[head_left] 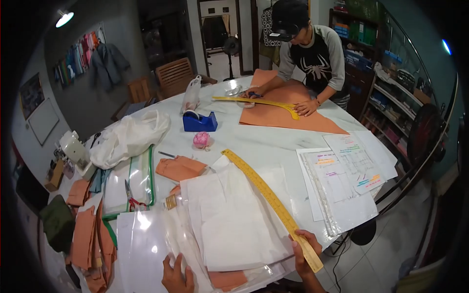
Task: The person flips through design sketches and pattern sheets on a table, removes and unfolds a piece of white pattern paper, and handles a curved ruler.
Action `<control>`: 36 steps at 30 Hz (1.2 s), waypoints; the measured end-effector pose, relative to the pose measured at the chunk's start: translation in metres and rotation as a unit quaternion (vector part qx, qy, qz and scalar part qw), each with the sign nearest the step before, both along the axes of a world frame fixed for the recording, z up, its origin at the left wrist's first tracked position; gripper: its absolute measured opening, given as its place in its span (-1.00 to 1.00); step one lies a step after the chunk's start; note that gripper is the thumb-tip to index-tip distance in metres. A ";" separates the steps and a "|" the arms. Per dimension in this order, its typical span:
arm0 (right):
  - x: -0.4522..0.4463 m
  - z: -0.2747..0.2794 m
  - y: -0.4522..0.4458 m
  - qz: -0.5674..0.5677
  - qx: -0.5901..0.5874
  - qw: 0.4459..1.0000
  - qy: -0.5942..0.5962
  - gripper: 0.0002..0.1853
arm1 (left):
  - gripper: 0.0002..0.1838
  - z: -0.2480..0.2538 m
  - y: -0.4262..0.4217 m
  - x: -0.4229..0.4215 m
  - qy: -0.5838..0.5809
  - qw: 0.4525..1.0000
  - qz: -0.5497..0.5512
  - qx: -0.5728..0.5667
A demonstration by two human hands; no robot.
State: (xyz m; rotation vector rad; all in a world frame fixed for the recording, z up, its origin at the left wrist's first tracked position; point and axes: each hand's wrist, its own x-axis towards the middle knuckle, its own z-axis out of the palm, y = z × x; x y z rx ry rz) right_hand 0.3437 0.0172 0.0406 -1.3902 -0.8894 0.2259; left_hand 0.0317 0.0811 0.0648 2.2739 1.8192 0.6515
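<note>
My right hand (pixel 305 249) is closed around the lower end of a long curved yellow ruler (pixel 266 190), which slants up and left along the right side of a stack of white paper pattern pieces (pixel 239 224). At the bottom, my left hand (pixel 177 276) has its fingers apart and rests at the lower left of the stack, on or just above clear plastic. Orange fabric (pixel 228 280) shows beneath the stack's lower edge. Left of the stack lie white sheets (pixel 141 244) and scissors with red handles (pixel 133 199).
Across the table, a co-worker (pixel 317 58) leans over orange fabric (pixel 278 117) with another yellow ruler (pixel 264 101). A blue tape dispenser (pixel 200 122), pink pincushion (pixel 201 140) and white bag (pixel 132 136) stand left of centre. Written papers (pixel 342 171) lie at right, folded orange pieces (pixel 85 239) at left.
</note>
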 end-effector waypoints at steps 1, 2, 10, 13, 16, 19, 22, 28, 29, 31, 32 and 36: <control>0.001 0.001 -0.001 0.008 -0.012 1.000 -0.006 -0.69 | -0.53 0.001 0.001 0.000 0.003 1.000 0.000 0.001; 0.002 0.001 -0.001 0.016 -0.025 0.999 -0.012 -0.68 | -0.53 0.001 0.001 0.001 0.005 1.000 0.000 0.002; 0.001 -0.001 0.002 0.018 -0.015 1.000 0.010 -0.68 | -0.53 0.002 0.002 -0.001 -0.020 1.000 -0.012 0.010; -0.001 -0.002 0.008 0.005 0.007 1.000 0.008 -0.68 | -0.53 0.001 0.001 -0.001 -0.023 1.000 -0.002 0.009; 0.000 0.000 0.008 0.006 -0.003 0.998 -0.057 -0.70 | -0.53 0.000 0.000 0.000 -0.019 1.000 0.002 0.011; 0.000 0.008 0.008 0.008 0.005 0.986 -0.165 -0.71 | -0.54 0.000 -0.001 0.001 -0.021 0.999 -0.011 0.036; 0.000 0.007 0.007 0.008 0.005 0.988 -0.152 -0.71 | -0.57 0.004 0.000 0.007 -0.057 0.996 -0.029 0.064; 0.003 -0.004 0.006 -0.007 0.065 0.994 0.084 -0.76 | -0.55 -0.009 0.001 -0.004 -0.048 0.996 -0.033 0.074; 0.003 -0.007 0.007 0.000 0.069 0.992 0.105 -0.75 | -0.55 -0.010 0.001 -0.004 -0.047 0.995 -0.035 0.078; 0.004 -0.009 0.009 0.017 0.069 0.991 0.115 -0.74 | -0.56 -0.010 0.000 -0.004 -0.050 0.995 -0.032 0.081; 0.004 -0.009 0.009 0.026 0.065 0.992 0.104 -0.74 | -0.57 -0.008 -0.001 -0.002 -0.054 0.995 -0.029 0.081; 0.004 -0.005 0.010 0.045 0.057 0.994 0.084 -0.74 | -0.58 -0.005 -0.003 0.001 -0.061 0.994 -0.026 0.086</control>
